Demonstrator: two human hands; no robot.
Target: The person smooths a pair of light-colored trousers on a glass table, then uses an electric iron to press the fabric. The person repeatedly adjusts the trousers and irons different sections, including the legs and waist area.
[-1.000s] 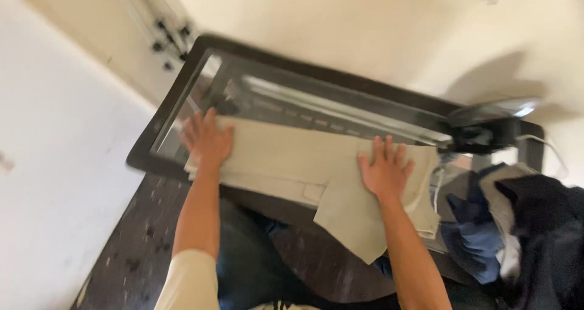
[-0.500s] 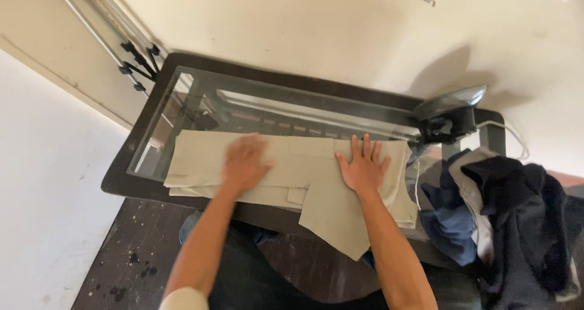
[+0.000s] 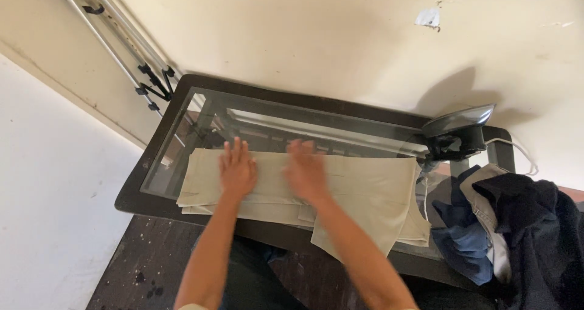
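Folded beige trousers [image 3: 371, 191] lie flat across a glass-topped table [image 3: 201, 112] with a dark frame. My left hand [image 3: 236, 170] presses palm-down on the left part of the cloth, fingers spread. My right hand [image 3: 306, 171] lies flat on the cloth just beside it, slightly blurred. Neither hand grips anything. One end of the trousers hangs over the table's near edge.
A clothes iron [image 3: 457, 132] stands upright at the table's far right corner, its cord trailing right. A heap of dark and blue clothes [image 3: 523, 231] sits at the right. Metal rods [image 3: 125, 48] lean on the wall at the upper left.
Both hands have slid along the cloth: the left moved right from the far left end, the right moved left, so they now lie close together.
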